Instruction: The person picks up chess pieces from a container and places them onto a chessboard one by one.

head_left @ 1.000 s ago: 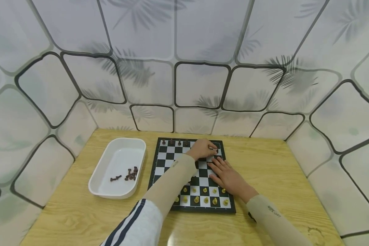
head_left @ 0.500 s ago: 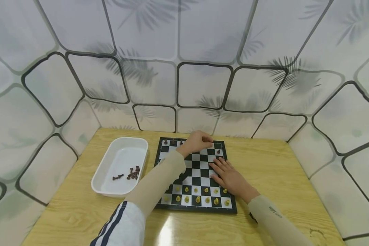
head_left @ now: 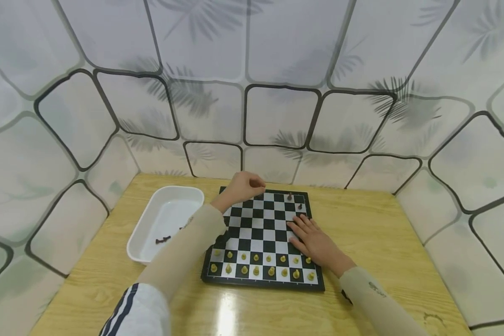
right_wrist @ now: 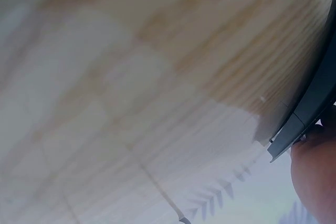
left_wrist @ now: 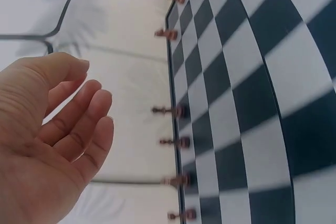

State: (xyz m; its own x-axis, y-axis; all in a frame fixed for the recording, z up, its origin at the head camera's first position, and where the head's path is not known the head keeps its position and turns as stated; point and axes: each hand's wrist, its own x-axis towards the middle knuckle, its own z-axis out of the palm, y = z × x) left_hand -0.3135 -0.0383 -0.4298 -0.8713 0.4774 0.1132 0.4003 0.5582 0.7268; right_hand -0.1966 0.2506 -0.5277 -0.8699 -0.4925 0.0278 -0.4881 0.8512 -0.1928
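A black-and-white chessboard point(head_left: 257, 223) lies on the wooden table. Above its far left part, my left hand point(head_left: 242, 186) is raised with loosely curved fingers; the left wrist view shows that hand point(left_wrist: 63, 124) holding nothing. Beneath it, several dark brown chess pieces point(left_wrist: 181, 111) stand along the board's far edge, mostly hidden in the head view. At the far right corner stand a dark piece point(head_left: 290, 197) and a smaller dark pawn point(head_left: 300, 206). My right hand point(head_left: 315, 240) rests with spread fingers on the board's right side. Yellow chess pieces point(head_left: 256, 270) fill the two near rows.
Left of the board stands a white plastic tub point(head_left: 135, 242), with dark chess pieces point(head_left: 163, 240) lying in it, partly covered by my left forearm. The wooden table point(head_left: 361, 219) extends right of the board. A patterned cloth wall point(head_left: 283, 116) encloses the back and sides.
My left hand has let go of a dark piece near the far right corner, lifted and travelled left across the back of the board. My right hand has stayed in place.
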